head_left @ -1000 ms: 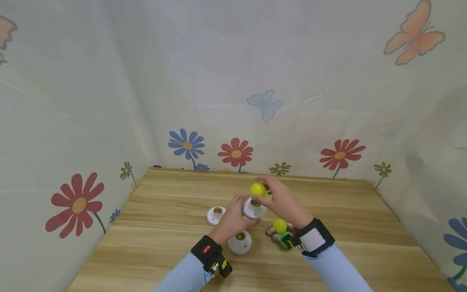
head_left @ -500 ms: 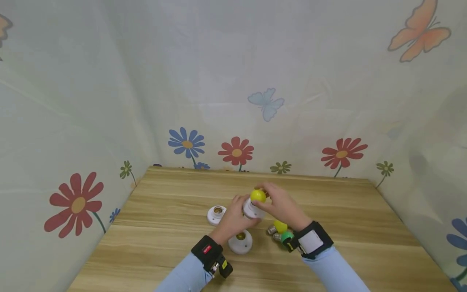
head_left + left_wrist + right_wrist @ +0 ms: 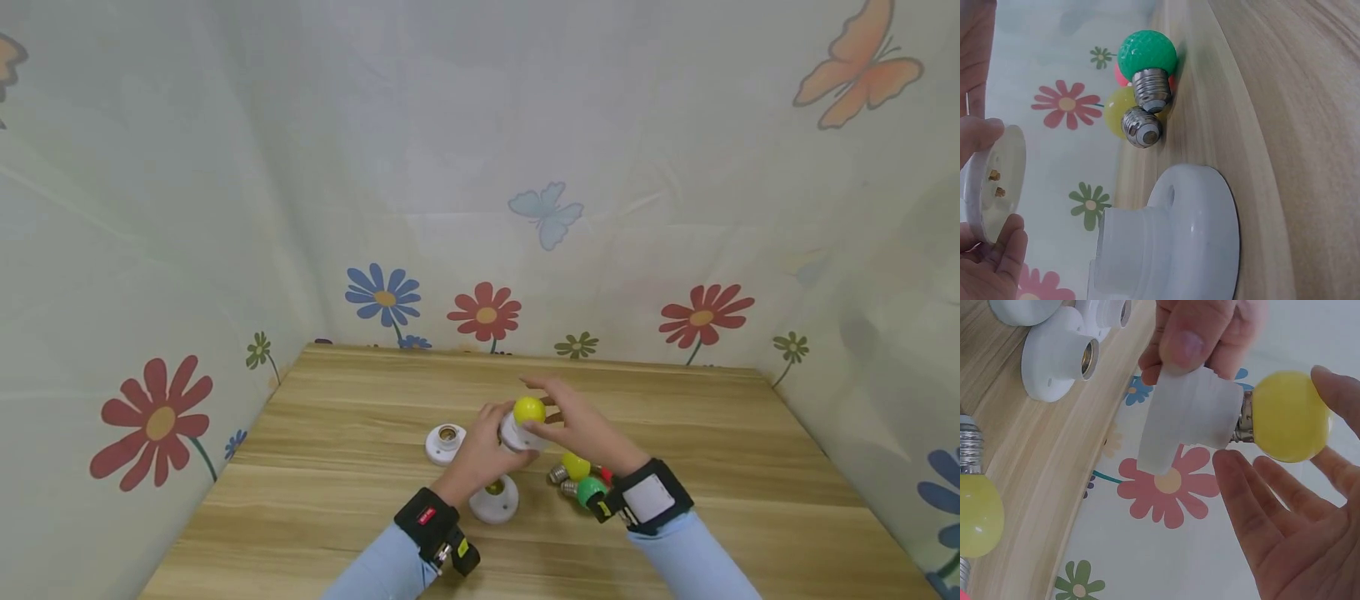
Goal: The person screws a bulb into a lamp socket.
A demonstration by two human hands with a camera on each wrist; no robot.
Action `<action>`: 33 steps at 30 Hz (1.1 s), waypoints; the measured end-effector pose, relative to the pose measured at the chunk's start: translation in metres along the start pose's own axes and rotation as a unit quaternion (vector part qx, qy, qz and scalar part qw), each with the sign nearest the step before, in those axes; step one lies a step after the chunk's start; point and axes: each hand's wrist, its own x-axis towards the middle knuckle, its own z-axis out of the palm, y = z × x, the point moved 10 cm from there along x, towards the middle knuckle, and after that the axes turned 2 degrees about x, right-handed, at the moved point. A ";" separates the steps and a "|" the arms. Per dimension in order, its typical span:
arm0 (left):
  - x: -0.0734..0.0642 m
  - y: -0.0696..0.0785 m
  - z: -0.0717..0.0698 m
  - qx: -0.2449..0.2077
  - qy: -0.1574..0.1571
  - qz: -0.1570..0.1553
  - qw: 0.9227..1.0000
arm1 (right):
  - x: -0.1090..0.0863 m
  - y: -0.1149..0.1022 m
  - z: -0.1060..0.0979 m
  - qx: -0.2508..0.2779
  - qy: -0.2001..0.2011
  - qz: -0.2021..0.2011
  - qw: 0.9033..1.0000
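My left hand (image 3: pixel 480 454) grips a white lamp socket (image 3: pixel 1194 409) by its round base, held above the table. A yellow bulb (image 3: pixel 1291 415) sits at the socket's mouth; part of its metal screw base still shows between the two. My right hand (image 3: pixel 592 425) is around the bulb with its fingers spread and extended. In the right wrist view its thumb touches the bulb's side, while the other fingers stand off below. The left wrist view shows the underside of the held socket (image 3: pixel 1007 187), with brass terminals.
On the wooden table (image 3: pixel 360 500) stand other white sockets, one at the left (image 3: pixel 445 443) and one nearer (image 3: pixel 494 500). Right of them lie a green bulb (image 3: pixel 1147 55), a yellow bulb (image 3: pixel 576 465) and a red bulb (image 3: pixel 603 475). A flowered curtain (image 3: pixel 420 208) hangs behind.
The yellow bulb has come down from above the socket into its mouth. My right fingers have loosened and spread away from the bulb. The left hand keeps its hold.
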 end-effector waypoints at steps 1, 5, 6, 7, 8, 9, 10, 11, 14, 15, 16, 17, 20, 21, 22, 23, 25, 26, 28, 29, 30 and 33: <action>0.000 0.000 0.000 -0.002 0.000 0.000 1.000 | 0.000 0.000 0.000 0.003 -0.002 -0.007 1.000; 0.000 0.000 0.001 -0.004 -0.002 -0.005 1.000 | 0.000 -0.001 0.000 -0.007 0.000 -0.033 0.999; 0.000 0.000 0.001 -0.004 -0.002 -0.008 1.000 | 0.000 -0.001 0.000 -0.010 0.002 -0.037 0.999; -0.001 0.000 0.001 -0.004 -0.003 -0.009 1.000 | 0.000 -0.001 0.000 -0.012 0.001 -0.039 0.999; -0.001 0.000 0.001 -0.005 -0.003 -0.011 1.000 | 0.000 -0.001 0.000 -0.013 0.001 -0.041 0.999; -0.001 0.000 0.001 -0.005 -0.004 -0.013 1.000 | 0.000 -0.001 0.001 -0.014 0.000 -0.042 0.999; -0.001 -0.001 0.000 -0.006 -0.004 -0.015 1.000 | 0.001 -0.002 0.001 -0.015 0.000 -0.043 0.999; -0.001 0.000 0.000 -0.005 -0.004 -0.015 1.000 | 0.001 -0.002 0.001 -0.016 0.001 -0.044 0.999; -0.001 0.001 0.000 -0.002 -0.002 -0.011 1.000 | 0.002 -0.003 -0.001 -0.031 0.014 -0.047 0.998; -0.001 0.001 0.000 0.000 -0.002 -0.011 1.000 | 0.002 -0.004 -0.001 -0.039 0.021 -0.048 0.998; -0.001 0.001 0.000 0.004 -0.003 -0.011 1.000 | 0.002 -0.004 -0.002 -0.049 0.029 -0.049 0.997; -0.002 0.001 0.000 0.006 -0.002 -0.010 1.000 | 0.002 -0.005 -0.003 -0.060 0.038 -0.051 0.996; -0.001 0.001 0.001 0.006 -0.003 -0.013 1.000 | 0.003 -0.006 -0.006 -0.094 0.060 -0.047 0.993; -0.001 0.001 0.001 0.005 -0.003 -0.013 1.000 | 0.004 -0.006 -0.006 -0.103 0.065 -0.043 0.992; -0.001 0.000 0.002 0.007 -0.002 -0.013 1.000 | 0.004 -0.005 -0.007 -0.112 0.068 -0.039 0.991; -0.001 0.000 0.002 0.006 -0.002 -0.012 1.000 | 0.004 -0.004 -0.007 -0.117 0.069 -0.034 0.990; -0.001 0.000 0.002 0.008 -0.002 -0.011 1.000 | 0.004 -0.002 -0.006 -0.115 0.065 -0.024 0.991; -0.001 0.000 0.002 0.008 -0.001 -0.009 1.000 | 0.004 -0.002 -0.006 -0.110 0.060 -0.022 0.992; -0.001 0.000 0.002 0.011 0.000 -0.007 1.000 | 0.003 0.000 -0.004 -0.093 0.046 -0.023 0.994; -0.001 0.000 0.001 0.009 0.001 -0.005 1.000 | 0.003 0.000 -0.003 -0.084 0.038 -0.026 0.995; -0.001 0.000 0.001 0.010 0.000 -0.005 1.000 | 0.002 0.000 -0.002 -0.076 0.030 -0.030 0.996; -0.002 0.000 0.001 0.005 -0.004 -0.007 1.000 | 0.001 -0.001 0.000 -0.061 0.006 -0.050 0.997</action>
